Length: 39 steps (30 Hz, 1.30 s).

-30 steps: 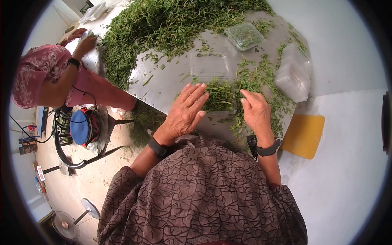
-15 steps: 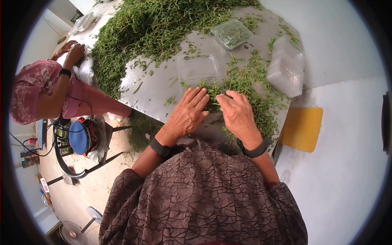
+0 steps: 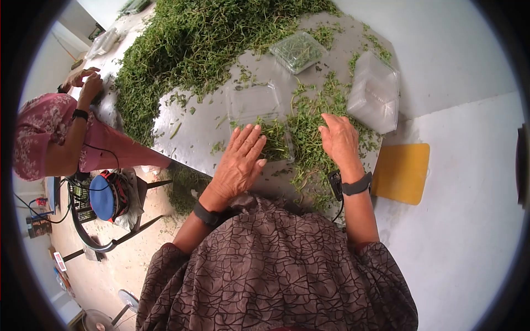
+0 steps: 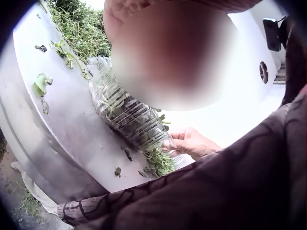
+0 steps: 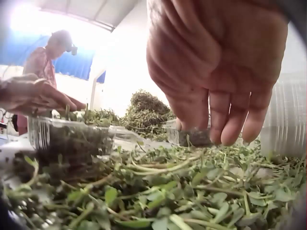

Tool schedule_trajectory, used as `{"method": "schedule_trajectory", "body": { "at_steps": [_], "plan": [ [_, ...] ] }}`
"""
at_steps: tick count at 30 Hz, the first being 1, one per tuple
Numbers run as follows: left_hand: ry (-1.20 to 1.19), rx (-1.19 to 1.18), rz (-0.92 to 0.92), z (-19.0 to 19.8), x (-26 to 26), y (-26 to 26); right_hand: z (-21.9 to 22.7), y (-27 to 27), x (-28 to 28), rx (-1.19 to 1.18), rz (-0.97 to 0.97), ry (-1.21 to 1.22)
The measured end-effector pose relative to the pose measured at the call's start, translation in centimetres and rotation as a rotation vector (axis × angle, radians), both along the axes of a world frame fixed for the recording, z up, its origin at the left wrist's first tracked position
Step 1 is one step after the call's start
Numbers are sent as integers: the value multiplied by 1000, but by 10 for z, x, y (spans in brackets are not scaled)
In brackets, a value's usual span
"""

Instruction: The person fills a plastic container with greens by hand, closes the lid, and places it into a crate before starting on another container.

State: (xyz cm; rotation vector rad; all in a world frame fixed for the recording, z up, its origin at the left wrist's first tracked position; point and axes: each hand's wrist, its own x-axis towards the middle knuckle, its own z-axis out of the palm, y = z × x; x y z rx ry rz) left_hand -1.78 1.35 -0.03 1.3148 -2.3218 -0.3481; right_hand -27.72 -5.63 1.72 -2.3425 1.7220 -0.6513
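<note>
In the head view my left hand [image 3: 238, 163] lies flat with straight fingers on the left side of an open clear box [image 3: 290, 148] filled with green stems [image 3: 274, 138]. The box's clear lid [image 3: 255, 102] is folded back behind it. My right hand [image 3: 341, 142] hovers over loose greens [image 3: 309, 132] to the right of the box. The right wrist view shows its fingers [image 5: 230, 120] pointing down above the scattered greens [image 5: 182, 191], nothing visible in them. The box [image 4: 127, 115] appears side-on in the left wrist view, where a blurred part of a hand fills the top.
A big heap of greens [image 3: 176, 55] covers the table's back left. Behind the loose greens stands a closed filled box [image 3: 298, 52]; stacked empty boxes [image 3: 375, 94] are at the right edge. Another person [image 3: 52, 132] works at the left, near a chair with a blue round item [image 3: 100, 197].
My right hand came in over the box beside my left hand, then moved back right over the loose greens. My left hand stays on the box. The head view has shifted slightly.
</note>
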Motion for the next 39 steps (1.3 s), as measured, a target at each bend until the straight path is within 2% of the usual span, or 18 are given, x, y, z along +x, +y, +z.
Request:
{"method": "schedule_trajectory", "body": {
  "at_steps": [3,5,9,11,12,14,15,16,18,20,22,28,30,32,34,36,39],
  "plan": [
    [33,-24,29,2,5,2,-19,-7,-4,-32,7,90],
    [51,-26,49,3,8,5,-23,-11,-3,49,-13,177],
    [111,-48,99,3,14,14,-42,-20,-14,1,3,198],
    [132,-47,122,2,17,17,-29,-20,-16,-38,-51,30],
    [146,-40,143,0,19,19,-24,-20,-19,-35,-47,30],
    [162,-33,165,-4,21,22,-14,-19,-28,3,-145,-209],
    [176,-48,180,-5,22,23,-8,-17,-32,122,-184,-316],
    [189,-62,198,-6,22,24,1,-15,-32,125,-180,-314],
    [192,-61,216,-6,22,26,21,-8,-27,261,-231,-479],
    [185,-57,243,-6,24,27,36,-1,-14,289,-186,-527],
    [260,-68,252,-8,23,28,43,4,0,187,-61,-569],
    [297,-69,305,-11,26,35,55,6,59,144,199,-519],
    [306,-70,319,-11,27,38,51,4,75,90,296,-359],
    [307,-66,337,-10,28,40,45,3,82,154,304,-333],
    [312,-74,349,-11,31,41,37,1,79,12,309,-352],
    [318,-78,358,-11,32,43,33,-1,67,68,267,-389],
    [328,-87,345,-11,31,39,35,-4,46,102,138,-295]
  ]
}}
